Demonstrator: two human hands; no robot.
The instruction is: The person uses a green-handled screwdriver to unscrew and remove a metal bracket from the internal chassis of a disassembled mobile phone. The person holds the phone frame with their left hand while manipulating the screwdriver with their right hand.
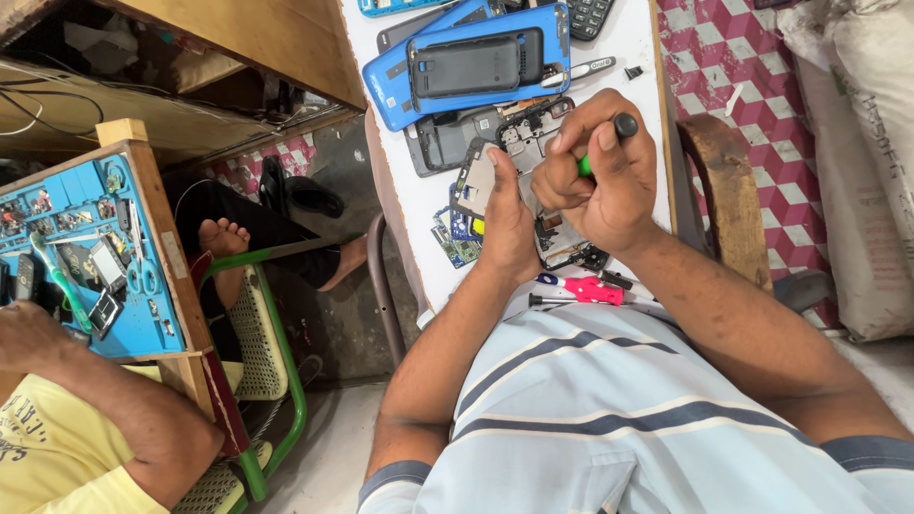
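Note:
An opened phone body (519,143) with bare circuit parts lies on the white table (409,190). My left hand (505,219) rests on it and holds it down at its near end. My right hand (600,171) is closed around a green-handled screwdriver (609,138) with a black cap, its tip pointed down at the phone. Below my hands, a pink-handled screwdriver (586,290) lies at the table's near edge beside small circuit boards (457,238).
Blue phone covers and a black back cover (476,62) are stacked at the table's far end. Another person's arm (105,400) is at a blue work mat (86,247) on the left, and bare feet rest by a green chair (276,352). Sacks stand at right.

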